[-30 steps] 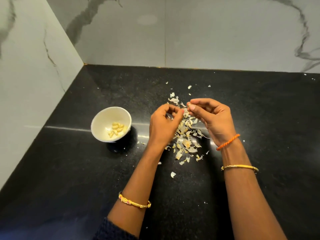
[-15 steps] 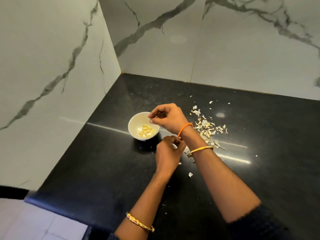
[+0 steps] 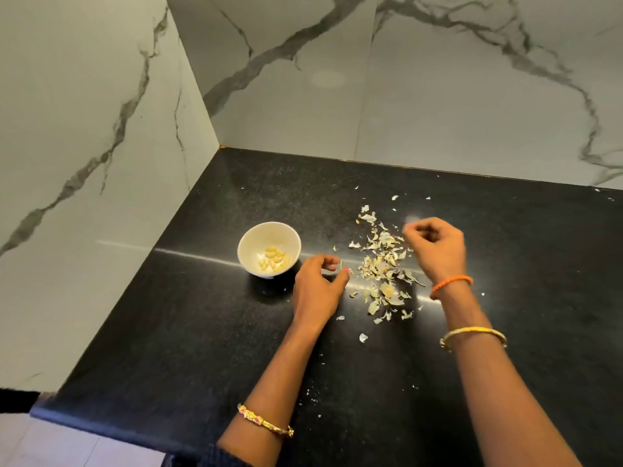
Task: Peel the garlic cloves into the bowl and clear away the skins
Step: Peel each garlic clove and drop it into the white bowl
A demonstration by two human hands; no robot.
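Half a second back our right hand (image 3: 435,246) was reaching across to the white bowl (image 3: 251,246), fingertips over its rim; now it has swung back to the far side of the skin pile (image 3: 384,267) and hovers there with its fingers loosely curled, and we see nothing between them. We take that to mean the clove it carried has gone in with the peeled garlic cloves (image 3: 275,257), which lie in a small yellow heap at the bottom of the bowl. Our left hand (image 3: 318,288) has shifted too, from just in front of the bowl to the counter between the bowl and the skins, fingers bent and thumb apart; whether it pinches a scrap of skin we cannot tell (the fingertips are small and a little blurred). The bowl stands on the black granite countertop (image 3: 215,332) near the corner of the marble-patterned walls (image 3: 438,96), well clear of the pile. No unpeeled clove stands out among the papery flakes, so we judge the peeling is at or near its end, and gathering the scattered skins, strays included, is what remains.
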